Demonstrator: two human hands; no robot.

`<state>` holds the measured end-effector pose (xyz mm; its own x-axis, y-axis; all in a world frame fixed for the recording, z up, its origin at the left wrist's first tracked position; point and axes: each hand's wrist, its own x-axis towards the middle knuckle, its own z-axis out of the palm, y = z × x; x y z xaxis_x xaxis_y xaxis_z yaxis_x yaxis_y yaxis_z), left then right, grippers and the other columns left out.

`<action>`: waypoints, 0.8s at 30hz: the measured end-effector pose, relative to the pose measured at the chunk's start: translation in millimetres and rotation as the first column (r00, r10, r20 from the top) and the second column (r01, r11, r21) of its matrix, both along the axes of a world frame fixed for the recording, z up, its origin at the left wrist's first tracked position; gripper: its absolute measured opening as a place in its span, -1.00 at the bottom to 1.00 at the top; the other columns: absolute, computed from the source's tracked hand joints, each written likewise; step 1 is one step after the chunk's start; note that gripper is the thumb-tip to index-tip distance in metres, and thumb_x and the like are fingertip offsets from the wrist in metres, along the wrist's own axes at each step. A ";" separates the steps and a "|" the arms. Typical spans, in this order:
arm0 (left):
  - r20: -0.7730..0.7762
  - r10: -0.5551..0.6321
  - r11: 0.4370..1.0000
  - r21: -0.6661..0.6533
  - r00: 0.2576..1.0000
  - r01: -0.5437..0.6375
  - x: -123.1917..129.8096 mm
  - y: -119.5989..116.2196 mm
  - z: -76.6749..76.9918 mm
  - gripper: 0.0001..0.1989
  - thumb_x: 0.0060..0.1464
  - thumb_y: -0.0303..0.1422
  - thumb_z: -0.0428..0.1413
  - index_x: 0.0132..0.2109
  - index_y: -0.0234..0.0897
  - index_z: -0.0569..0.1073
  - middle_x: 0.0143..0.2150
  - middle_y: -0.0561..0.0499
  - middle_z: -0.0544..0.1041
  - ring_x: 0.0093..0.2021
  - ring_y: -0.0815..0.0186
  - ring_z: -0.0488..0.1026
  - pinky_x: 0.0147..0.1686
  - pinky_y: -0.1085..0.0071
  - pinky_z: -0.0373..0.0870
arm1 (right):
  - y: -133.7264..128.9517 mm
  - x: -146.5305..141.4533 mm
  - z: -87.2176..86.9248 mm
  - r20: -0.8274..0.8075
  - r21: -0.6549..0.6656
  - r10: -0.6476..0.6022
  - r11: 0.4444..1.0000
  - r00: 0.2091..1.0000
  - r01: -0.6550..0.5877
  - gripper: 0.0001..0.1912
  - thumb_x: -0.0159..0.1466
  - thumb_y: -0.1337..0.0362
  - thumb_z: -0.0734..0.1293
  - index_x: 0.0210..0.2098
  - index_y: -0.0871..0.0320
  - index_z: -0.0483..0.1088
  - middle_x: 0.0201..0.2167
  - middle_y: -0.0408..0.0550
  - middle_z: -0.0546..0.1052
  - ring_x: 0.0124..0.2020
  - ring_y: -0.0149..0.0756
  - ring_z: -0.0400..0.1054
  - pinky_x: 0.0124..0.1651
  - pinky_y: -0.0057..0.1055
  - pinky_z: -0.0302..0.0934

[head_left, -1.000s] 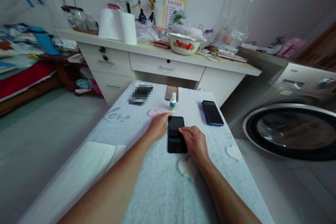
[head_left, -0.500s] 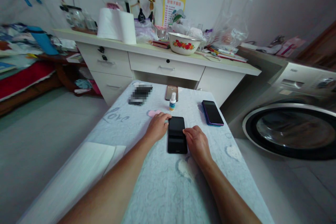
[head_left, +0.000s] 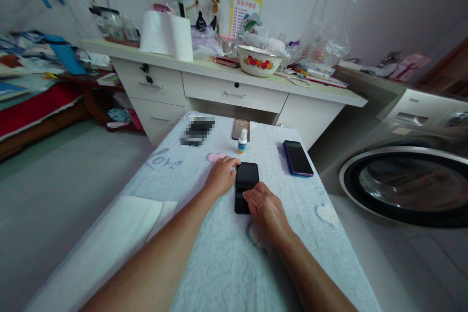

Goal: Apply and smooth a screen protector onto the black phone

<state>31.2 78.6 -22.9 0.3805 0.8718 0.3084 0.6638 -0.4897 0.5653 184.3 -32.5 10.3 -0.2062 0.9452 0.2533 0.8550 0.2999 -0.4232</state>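
Observation:
A black phone lies flat, screen up, on the cloth-covered table. My left hand rests at its upper left corner, fingers closed on the phone's edge. Over the lower right part of the screen is my right hand, its fingers pinched together; whatever they pinch is too small or hidden to name. A small white spray bottle stands just beyond the phone. Behind the bottle lies a phone case. To the right, another dark phone lies on something blue.
At the table's far left is a blurred-out dark item. A white sheet lies along the left edge. Beyond the table stands a white desk with a flowered bowl; a washing machine is at the right.
My right hand has moved left and slightly down, from the phone's right edge onto its screen. My left hand stays at the upper left corner. The view has shifted slightly.

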 end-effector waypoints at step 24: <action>-0.002 0.007 1.000 0.008 1.000 -0.007 0.3 0.6 0.3 -0.65 -0.06 -0.61 0.01 -0.10 -0.25 0.44 -0.14 -0.05 0.48 -0.07 0.21 0.39 0.00 0.25 0.31 | 9.2 11.2 -8.0 0.025 0.035 -0.094 0.995 0.995 0.093 -0.74 0.28 0.34 0.19 -0.26 0.01 0.52 -0.35 -0.08 0.45 -0.42 -0.37 0.33 -0.38 -0.52 0.13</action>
<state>31.5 79.2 -22.7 0.3750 0.8720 0.3146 0.6684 -0.4895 0.5601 195.5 -23.2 2.3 -0.1241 0.9517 0.2809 0.8909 0.2315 -0.3908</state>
